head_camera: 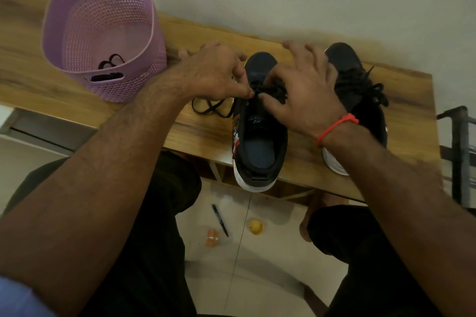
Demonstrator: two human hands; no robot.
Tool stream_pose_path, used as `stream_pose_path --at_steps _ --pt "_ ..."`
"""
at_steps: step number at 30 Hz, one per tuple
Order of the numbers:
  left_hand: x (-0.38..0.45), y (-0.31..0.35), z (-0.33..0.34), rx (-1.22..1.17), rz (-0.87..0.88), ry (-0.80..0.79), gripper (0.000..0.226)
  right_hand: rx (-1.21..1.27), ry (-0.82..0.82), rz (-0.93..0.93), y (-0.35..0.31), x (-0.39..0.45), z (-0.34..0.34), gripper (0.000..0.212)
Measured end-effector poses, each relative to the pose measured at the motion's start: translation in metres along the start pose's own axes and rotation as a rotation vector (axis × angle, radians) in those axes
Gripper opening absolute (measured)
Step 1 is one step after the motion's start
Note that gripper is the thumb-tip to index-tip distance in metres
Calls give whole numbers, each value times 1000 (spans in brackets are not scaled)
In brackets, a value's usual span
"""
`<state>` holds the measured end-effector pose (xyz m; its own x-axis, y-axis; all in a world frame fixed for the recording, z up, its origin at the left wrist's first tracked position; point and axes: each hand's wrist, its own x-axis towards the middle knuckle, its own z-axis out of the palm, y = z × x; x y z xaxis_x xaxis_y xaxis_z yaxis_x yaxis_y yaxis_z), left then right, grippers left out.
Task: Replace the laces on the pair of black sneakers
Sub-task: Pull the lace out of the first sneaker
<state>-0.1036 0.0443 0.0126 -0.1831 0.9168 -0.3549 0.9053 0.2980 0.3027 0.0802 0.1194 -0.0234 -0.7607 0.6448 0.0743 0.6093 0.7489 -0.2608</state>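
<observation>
Wooden table (64, 77) runs across the frame against a pale wall, person seated at it, forearms reaching in. Purple perforated basket (103, 33) stands on the table's left part, well apart from the shoes; black laces (110, 63) lie coiled at its bottom. Two black sneakers sit side by side on the table's right part, toes toward the wall, heels at the near edge. Nearer-centre sneaker (260, 136) has white sole, dark blue insole, heel hanging slightly over the edge. Second sneaker (358, 85) is partly hidden by the right forearm, its laces bunched on top. Left hand (216, 72) pinches the black lace (211, 108) at the centre sneaker's eyelets with thumb and forefinger, other fingers curled. Right hand (301, 90) pinches the same lace from the other side, thumb tip meeting the left, remaining fingers spread loosely over the second sneaker. Slack lace loops on the table left of the shoe. Red band (334, 126) on right wrist. On the tiled floor below: black pen (220, 220), yellow round thing (255, 226), small orange thing (212, 238).
</observation>
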Motion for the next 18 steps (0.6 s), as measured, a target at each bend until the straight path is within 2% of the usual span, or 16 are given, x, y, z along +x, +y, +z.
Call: stream_pose_path --at_steps 2,4,8,10,12,15,16,18 --pt "-1 0 -1 0 2 4 20 -49 -5 -33 -4 -2 7 24" --pt "-3 1 -2 -9 -17 4 20 4 46 -10 -1 0 8 18" --pt "-4 2 -2 -11 -10 7 21 329 365 247 20 13 -9 18" --pt "-4 2 -2 -14 -15 10 21 382 435 334 30 13 -16 15" --pt "-3 3 -2 -5 -15 8 22 280 314 232 28 11 -17 23" --pt "-1 2 -1 -6 -6 12 23 10 14 0 5 3 -5 28" --pt "1 0 0 -5 3 11 24 -54 -32 -35 -1 1 0 26" --pt "1 -1 1 -13 12 1 23 -79 -9 -35 -6 -1 5 21"
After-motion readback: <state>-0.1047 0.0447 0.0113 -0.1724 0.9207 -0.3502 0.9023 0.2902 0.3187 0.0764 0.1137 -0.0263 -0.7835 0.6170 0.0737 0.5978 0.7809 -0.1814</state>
